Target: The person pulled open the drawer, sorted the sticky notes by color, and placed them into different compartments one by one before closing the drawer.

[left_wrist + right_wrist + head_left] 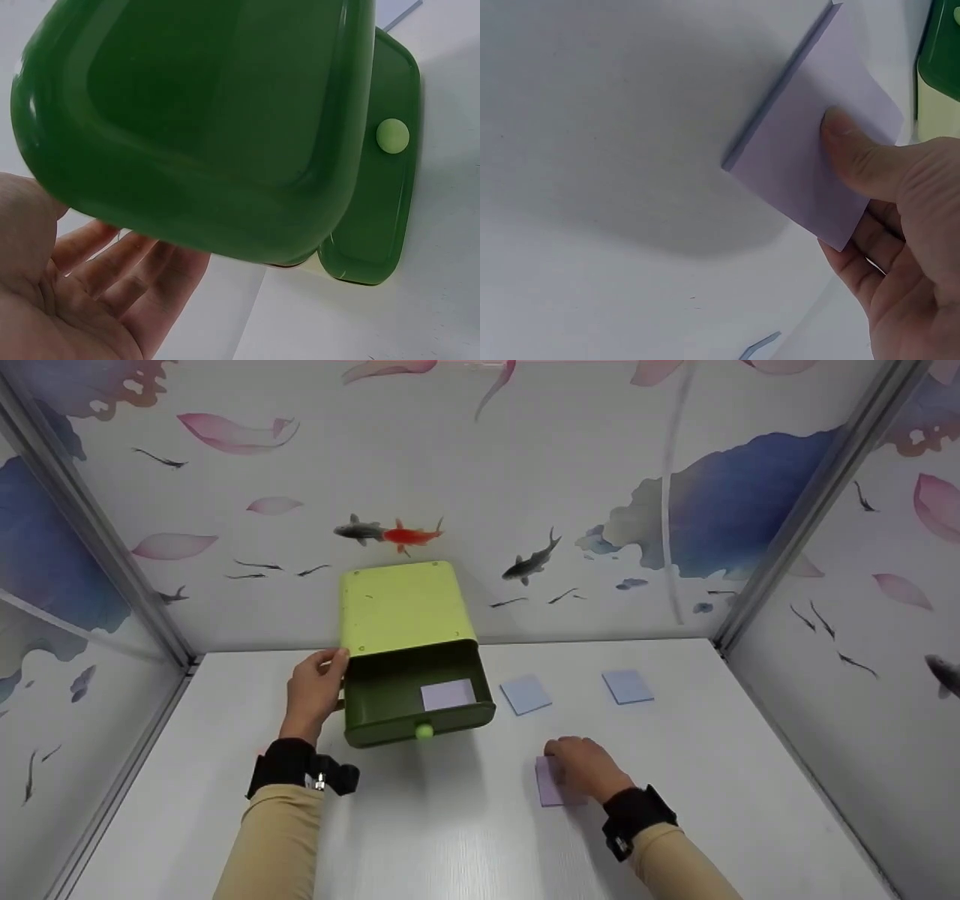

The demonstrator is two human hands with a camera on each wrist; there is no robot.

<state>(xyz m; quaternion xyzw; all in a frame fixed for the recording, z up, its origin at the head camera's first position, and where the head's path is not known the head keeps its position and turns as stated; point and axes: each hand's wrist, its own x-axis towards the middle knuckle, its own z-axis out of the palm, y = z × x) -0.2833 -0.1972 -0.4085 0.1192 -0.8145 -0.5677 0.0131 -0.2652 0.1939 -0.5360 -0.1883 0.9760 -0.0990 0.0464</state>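
Observation:
A light-green box unit (405,607) stands at the back with its dark green drawer (382,694) pulled out. Inside the drawer lies a pale purple sticky note pad (448,694). My left hand (315,690) touches the unit's left side beside the drawer; in the left wrist view its fingers (150,285) stretch behind the green drawer front (202,135), which hides their tips. Farther right, my right hand (589,769) pinches another purple sticky note pad (551,784), with the thumb on its face and the fingers behind it in the right wrist view.
Two blue sticky note pads lie on the white table, one (526,694) right of the drawer and one (628,687) farther right. A second green drawer front with a round knob (392,136) shows in the left wrist view. Printed panels (487,472) enclose the table.

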